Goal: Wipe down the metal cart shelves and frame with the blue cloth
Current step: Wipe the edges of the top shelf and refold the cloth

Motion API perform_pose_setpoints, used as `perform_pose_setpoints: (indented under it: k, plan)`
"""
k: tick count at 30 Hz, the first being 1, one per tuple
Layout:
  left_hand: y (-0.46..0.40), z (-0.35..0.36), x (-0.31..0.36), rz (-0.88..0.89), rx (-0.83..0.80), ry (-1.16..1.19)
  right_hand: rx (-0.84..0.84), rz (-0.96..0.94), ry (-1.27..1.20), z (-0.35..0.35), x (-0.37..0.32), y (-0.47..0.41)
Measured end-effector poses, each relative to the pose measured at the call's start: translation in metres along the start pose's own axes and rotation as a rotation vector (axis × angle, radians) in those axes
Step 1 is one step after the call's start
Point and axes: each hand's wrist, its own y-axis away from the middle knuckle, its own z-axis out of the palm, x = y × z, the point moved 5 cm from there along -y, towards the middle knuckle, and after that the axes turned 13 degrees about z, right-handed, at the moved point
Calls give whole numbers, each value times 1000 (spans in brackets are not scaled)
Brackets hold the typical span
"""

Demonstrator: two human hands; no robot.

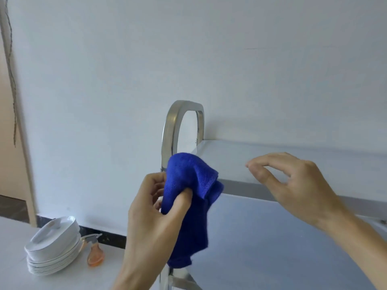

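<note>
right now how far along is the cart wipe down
Done: nothing can be confirmed; the top shelf looks clean, but no wipe marks show. In hand: the left hand holds the bunched blue cloth beside the cart's handle loop, thumb pressed into it, while the right hand hovers open over the shelf edge. Left: by this view, the shelves and frame.

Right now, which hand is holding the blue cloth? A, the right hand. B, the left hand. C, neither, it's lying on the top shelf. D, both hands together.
B: the left hand pinches the blue cloth beside the cart's handle loop, while the right hand hovers empty over the top shelf.
</note>
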Motion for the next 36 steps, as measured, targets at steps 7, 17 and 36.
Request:
perform_pose_setpoints:
  k: [7,17,36]
  plan:
    - [14,28,15,103,-133,2,-393,-9,-316,26,-40,36]
    - [-11,7,19,321,44,-27,-379,50,-466,-6,-77,-75]
    - [-19,-10,-59,51,-110,-88,-441,-65,480,80,-65,-25]
